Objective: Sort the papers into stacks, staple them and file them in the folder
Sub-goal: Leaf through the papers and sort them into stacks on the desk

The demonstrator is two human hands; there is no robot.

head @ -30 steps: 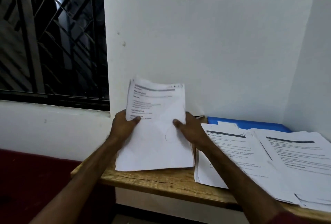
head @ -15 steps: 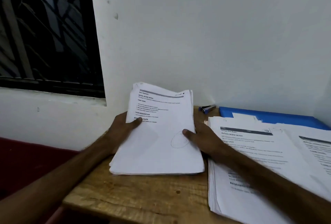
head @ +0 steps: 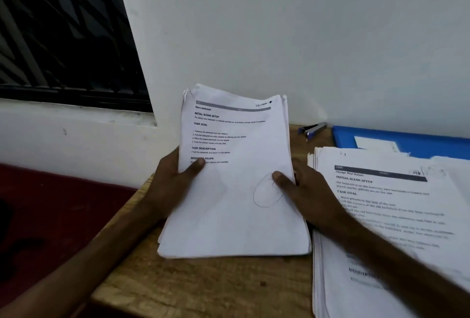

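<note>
- Two hands of mine clamp one stack of printed papers: my left hand grips its left edge and my right hand grips its right edge.
- Each thumb presses on the top sheet, while the fingers curl round behind the stack, out of sight.
- That stack's near edge meets the wooden table, close to its left end, and its far end tilts up towards the white wall.
- Its top sheet carries headed text in the upper half and a pen-drawn oval by my right thumb.
- A second pile of papers lies flat on the table just to the right, partly under my right forearm.
- Behind that pile lies a blue folder, flat against the wall, with the pile overlapping its near edge.
- A stapler lies on the table by the wall, between the held stack and the folder.
- A dark barred window fills the upper left, and a dark red surface sits below it, left of the table.
</note>
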